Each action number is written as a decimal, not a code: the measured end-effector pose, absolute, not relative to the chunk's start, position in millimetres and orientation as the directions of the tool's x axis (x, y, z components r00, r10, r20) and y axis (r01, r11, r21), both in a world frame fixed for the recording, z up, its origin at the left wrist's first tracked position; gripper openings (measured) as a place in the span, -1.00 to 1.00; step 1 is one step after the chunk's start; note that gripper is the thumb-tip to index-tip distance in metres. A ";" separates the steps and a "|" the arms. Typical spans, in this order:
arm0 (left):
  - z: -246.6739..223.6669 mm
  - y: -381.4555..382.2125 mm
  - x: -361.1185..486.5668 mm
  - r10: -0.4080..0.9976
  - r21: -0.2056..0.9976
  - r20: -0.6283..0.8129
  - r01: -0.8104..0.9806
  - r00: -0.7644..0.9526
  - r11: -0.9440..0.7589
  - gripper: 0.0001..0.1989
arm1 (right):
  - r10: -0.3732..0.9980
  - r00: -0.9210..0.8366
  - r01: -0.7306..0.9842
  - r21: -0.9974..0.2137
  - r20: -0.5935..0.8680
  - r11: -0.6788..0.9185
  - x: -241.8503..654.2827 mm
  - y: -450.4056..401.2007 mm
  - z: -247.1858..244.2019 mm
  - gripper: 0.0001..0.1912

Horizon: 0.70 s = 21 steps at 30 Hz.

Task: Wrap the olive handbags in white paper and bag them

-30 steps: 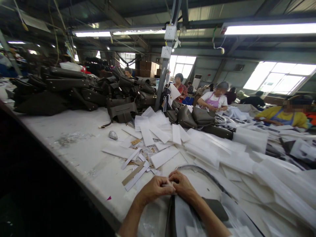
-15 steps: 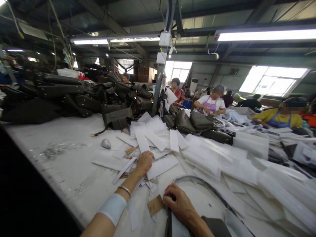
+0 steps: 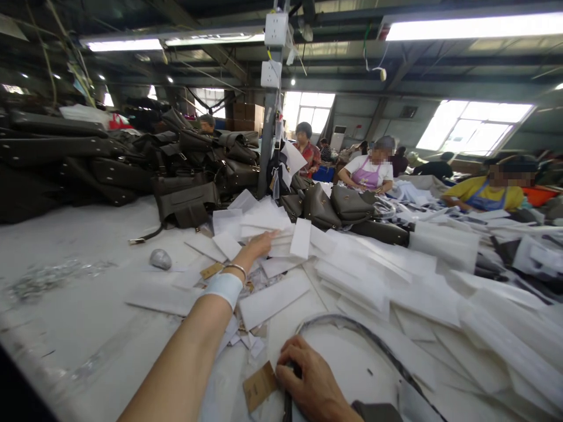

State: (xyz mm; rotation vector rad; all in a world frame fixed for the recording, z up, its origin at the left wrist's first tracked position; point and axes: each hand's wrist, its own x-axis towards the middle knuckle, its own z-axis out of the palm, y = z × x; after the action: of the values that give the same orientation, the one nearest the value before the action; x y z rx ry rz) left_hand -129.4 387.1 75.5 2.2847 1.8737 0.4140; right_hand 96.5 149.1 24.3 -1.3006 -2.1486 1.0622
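Note:
My left hand (image 3: 260, 243) reaches far over the table onto a heap of white sheets (image 3: 264, 215); its fingers are partly hidden among them, so its grip cannot be made out. Nearer to me, my right hand (image 3: 303, 372) is curled round part of a dark strap (image 3: 372, 337), which arcs away to the right in a clear wrap. A brown card tag (image 3: 259, 387) lies just left of my right hand. Part of a dark bag (image 3: 377, 412) shows at the bottom edge.
Dark bags (image 3: 187, 202) are piled at the back left, near a metal post (image 3: 266, 135). A grey lump (image 3: 160, 259) sits at left. Overlapping white sheets (image 3: 422, 299) cover the right side. Several people work beyond, one in a purple apron (image 3: 368, 176).
My left hand has moved forward from the scraps onto the heap of white sheets. My right hand still holds the strap. The camera view has shifted.

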 end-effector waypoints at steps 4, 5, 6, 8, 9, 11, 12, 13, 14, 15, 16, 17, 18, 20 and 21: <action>78.4 398.9 -135.8 0.993 0.254 -0.006 0.961 0.115 -0.110 -0.65 | 0.874 -0.483 0.561 -0.784 -0.052 0.264 96.8 149.2 26.0 -0.88; 74.5 395.9 -135.3 0.993 0.244 -0.039 0.965 0.112 -0.099 -0.64 | 0.873 -0.485 0.562 -0.784 -0.054 0.264 97.0 149.3 26.0 -0.89; 69.7 391.3 -134.0 0.991 0.236 -0.072 0.967 0.116 -0.096 -0.64 | 0.873 -0.485 0.563 -0.783 -0.055 0.263 97.1 149.3 25.9 -0.89; 60.1 380.6 -129.3 0.980 0.232 -0.129 0.965 0.151 -0.118 -0.65 | 0.873 -0.484 0.565 -0.783 -0.059 0.261 97.4 149.4 25.7 -0.89; 56.6 375.6 -126.3 0.972 0.237 -0.151 0.961 0.180 -0.141 -0.66 | 0.873 -0.484 0.566 -0.783 -0.061 0.259 97.6 149.4 25.6 -0.90; 53.3 367.8 -119.2 0.952 0.256 -0.179 0.946 0.250 -0.200 -0.68 | 0.872 -0.486 0.566 -0.783 -0.064 0.257 97.7 149.5 25.2 -0.89; 53.5 365.2 -115.3 0.940 0.264 -0.188 0.936 0.285 -0.231 -0.69 | 0.871 -0.487 0.565 -0.783 -0.064 0.259 97.8 149.6 24.9 -0.89; 54.4 363.2 -111.2 0.929 0.271 -0.194 0.927 0.316 -0.259 -0.71 | 0.869 -0.490 0.564 -0.784 -0.063 0.261 97.7 149.8 24.5 -0.89; 55.6 361.6 -106.8 0.918 0.277 -0.198 0.918 0.344 -0.284 -0.72 | 0.869 -0.491 0.563 -0.784 -0.060 0.263 97.7 150.1 24.0 -0.89; 56.7 360.2 -102.0 0.908 0.281 -0.199 0.909 0.368 -0.307 -0.73 | 0.870 -0.490 0.562 -0.783 -0.057 0.266 97.5 150.3 23.5 -0.89; 57.4 358.6 -96.8 0.900 0.284 -0.197 0.901 0.389 -0.328 -0.74 | 0.871 -0.488 0.562 -0.783 -0.053 0.267 97.3 150.6 23.1 -0.89; 57.3 356.6 -91.1 0.892 0.288 -0.193 0.893 0.408 -0.346 -0.75 | 0.871 -0.488 0.563 -0.782 -0.052 0.268 97.1 150.8 22.8 -0.89; 56.5 354.3 -85.0 0.887 0.292 -0.185 0.885 0.424 -0.362 -0.75 | 0.871 -0.489 0.564 -0.781 -0.053 0.269 97.0 151.1 22.5 -0.89; 53.3 348.6 -72.5 0.884 0.298 -0.158 0.874 0.440 -0.382 -0.74 | 0.865 -0.498 0.565 -0.779 -0.058 0.273 96.8 151.5 21.7 -0.90; 51.6 345.8 -66.7 0.889 0.301 -0.138 0.874 0.437 -0.382 -0.74 | 0.860 -0.507 0.563 -0.779 -0.060 0.277 97.0 151.8 20.8 -0.90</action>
State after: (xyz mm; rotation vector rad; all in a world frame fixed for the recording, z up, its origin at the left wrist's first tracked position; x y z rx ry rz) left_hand -66.7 345.8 51.6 2.3661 1.5098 0.0663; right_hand 97.0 151.8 20.8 -1.2875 -2.1792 1.0923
